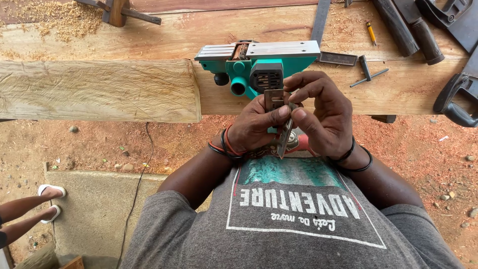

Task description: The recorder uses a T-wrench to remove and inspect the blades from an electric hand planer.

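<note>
A: State hand positions.

B: Left hand (256, 127) and right hand (321, 117) are both closed on a thin metal blade (280, 119), pinched between thumbs and fingertips. The blade is held just above the person's chest, in front of the planer (256, 67).

A: Handling properties of the blade?

B: Judged light, stiff and narrow, with at least one sharp edge probable. Bare metal may slip under a pinch. Hold by the flat faces and the ends; keep fingertips off the long edges.

A: Planer status?

B: It lies on the bench (408, 89) with its sole plate turned up, teal body toward the person. It appears heavy enough to stay put unaided.

A: Surroundings?

B: A rough beam (99, 89) lies at the left, against the bench. A steel square (328, 45), a pencil (371, 33), a T-shaped key (367, 72) and dark tool handles (413, 30) lie at the right. Shavings (64, 22) cover the far left corner. A cord (139, 174) hangs down to the ground. Another person's feet (50, 199) stand at the left, well apart.

A: Obstructions?

B: None between the hands and the planer.
</note>
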